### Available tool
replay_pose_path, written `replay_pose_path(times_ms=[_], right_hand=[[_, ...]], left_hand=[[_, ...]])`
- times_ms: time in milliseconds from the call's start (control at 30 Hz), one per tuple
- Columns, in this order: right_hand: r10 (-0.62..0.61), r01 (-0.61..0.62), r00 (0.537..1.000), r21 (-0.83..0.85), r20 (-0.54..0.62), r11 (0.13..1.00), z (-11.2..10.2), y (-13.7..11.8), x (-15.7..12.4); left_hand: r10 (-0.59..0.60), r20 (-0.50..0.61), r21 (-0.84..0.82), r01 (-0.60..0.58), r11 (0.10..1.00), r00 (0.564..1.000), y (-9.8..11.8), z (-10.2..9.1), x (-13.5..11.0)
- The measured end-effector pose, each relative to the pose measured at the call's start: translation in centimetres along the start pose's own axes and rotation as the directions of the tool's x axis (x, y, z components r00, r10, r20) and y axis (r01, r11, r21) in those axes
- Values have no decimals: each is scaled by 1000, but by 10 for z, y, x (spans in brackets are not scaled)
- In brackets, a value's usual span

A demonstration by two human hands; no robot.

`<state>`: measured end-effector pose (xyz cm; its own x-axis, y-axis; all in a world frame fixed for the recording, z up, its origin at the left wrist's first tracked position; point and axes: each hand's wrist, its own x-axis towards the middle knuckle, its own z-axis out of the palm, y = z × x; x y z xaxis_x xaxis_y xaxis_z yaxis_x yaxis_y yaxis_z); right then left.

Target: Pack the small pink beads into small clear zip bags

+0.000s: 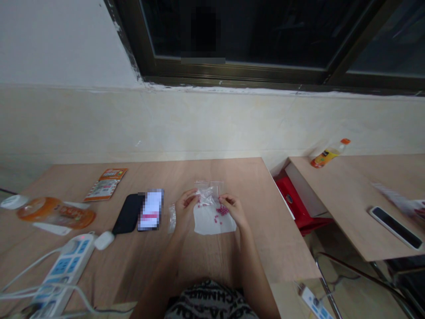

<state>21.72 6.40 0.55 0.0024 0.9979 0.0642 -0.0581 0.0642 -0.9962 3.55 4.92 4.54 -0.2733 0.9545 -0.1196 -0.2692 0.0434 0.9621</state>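
A white sheet [209,223] lies on the table between my hands, with a small heap of dark pink beads [222,210] and a few strays on it. At its far edge is a clear plastic bag [207,194]. My left hand [184,207] is at the sheet's left side, thumb and fingers closed together close to the bag; what they pinch is too small to make out. My right hand [235,210] hovers by the bead heap, thumb and forefinger pinched, on something I cannot make out. Another clear plastic packet [171,218] lies partly behind my left hand.
Left on the table [272,248] are a lit phone [150,210], a black phone [128,213], an orange packet [106,184], a lying drink bottle [56,212] and a power strip [66,270] with cables. Another table [352,212] holds a bottle [328,155], across a gap.
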Motion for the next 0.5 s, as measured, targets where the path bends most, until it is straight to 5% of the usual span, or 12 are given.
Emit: replay_pose_path(times_ms=[100, 233, 300, 400, 500], right_hand=[[24, -24, 1000, 24, 2, 999, 1, -4, -2], [67, -68, 998, 60, 12, 996, 3, -12, -4], [70, -71, 997, 57, 27, 996, 6, -17, -5], [49, -51, 997, 30, 61, 998, 9, -23, -7], [27, -25, 993, -14, 118, 1000, 12, -26, -9]], left_hand=[[153, 20, 187, -154, 970, 988, -1, -3, 2], [458, 92, 550, -429, 717, 884, 9, -1, -5], [428, 178, 577, -447, 683, 886, 13, 4, -11], [257, 297, 527, -382, 759, 920, 11, 13, -19], [177, 300, 487, -310, 816, 937, 3, 19, -23]])
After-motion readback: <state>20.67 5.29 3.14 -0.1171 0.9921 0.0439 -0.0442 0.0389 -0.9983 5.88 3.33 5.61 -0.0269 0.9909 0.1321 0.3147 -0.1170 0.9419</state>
